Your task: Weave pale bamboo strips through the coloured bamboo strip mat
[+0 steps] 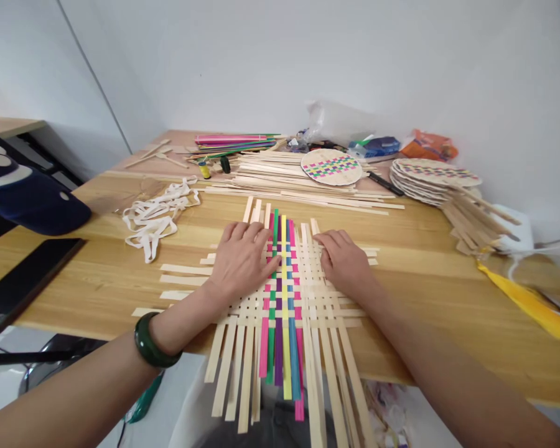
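A woven mat of flat bamboo strips point(284, 305) lies at the table's front edge, its loose ends hanging over. Pink, green, purple, yellow and blue strips run up its middle between plain pale ones. Flat on the mat's left part rests my left hand point(242, 258), fingers stretched out and thumb reaching toward the coloured strips. At the right side, my right hand point(345, 261) has its thumb and forefinger closed at the plain strips' far ends. Whether a single strip sits between those fingertips is hard to see.
Behind the mat lie loose pale strips point(261, 177) and a round woven fan piece point(331, 167). More round pieces point(429, 180) are stacked at right, near wooden handles point(471, 218) and a yellow tassel point(527, 302). White ribbon point(158, 214) and a dark phone-like slab point(28, 280) lie left.
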A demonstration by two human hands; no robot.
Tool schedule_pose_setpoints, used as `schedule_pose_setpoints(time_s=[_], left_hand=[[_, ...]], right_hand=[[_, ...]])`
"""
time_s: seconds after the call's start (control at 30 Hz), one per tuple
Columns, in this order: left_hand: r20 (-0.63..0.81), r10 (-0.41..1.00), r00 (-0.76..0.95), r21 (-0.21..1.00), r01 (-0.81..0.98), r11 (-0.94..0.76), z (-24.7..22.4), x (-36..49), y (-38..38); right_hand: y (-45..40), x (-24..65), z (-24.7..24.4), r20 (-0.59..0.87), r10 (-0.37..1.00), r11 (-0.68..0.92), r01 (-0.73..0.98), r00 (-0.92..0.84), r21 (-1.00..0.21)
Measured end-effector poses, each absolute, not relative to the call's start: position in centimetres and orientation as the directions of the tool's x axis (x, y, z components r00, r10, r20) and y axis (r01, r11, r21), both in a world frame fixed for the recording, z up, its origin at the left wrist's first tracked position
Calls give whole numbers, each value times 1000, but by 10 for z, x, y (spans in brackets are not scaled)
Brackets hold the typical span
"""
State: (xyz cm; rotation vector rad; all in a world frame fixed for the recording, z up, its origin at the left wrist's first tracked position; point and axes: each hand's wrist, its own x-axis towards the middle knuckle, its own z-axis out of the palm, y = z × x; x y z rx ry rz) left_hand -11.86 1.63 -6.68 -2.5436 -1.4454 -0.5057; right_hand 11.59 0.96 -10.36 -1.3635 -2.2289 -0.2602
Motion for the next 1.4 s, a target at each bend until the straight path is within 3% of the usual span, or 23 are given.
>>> schedule_pose_setpoints(time_s=[0.17, 0.47, 0.67, 1.4], left_hand=[[256, 789, 559, 118, 792, -599, -69, -86, 20], [288, 775, 562, 51, 799, -599, -79, -69, 23], [307, 836, 454, 62, 867, -494, -81, -59, 24], [289, 851, 439, 82, 874, -479, -85, -53, 29]], right_hand=[[10, 117, -104, 530, 764, 489, 867, -368, -102], [11, 115, -104, 543, 748, 498, 863, -382, -80], [9, 114, -102, 519, 770, 476, 876, -371, -79], [13, 114, -102, 481, 777, 506, 857, -406, -95]])
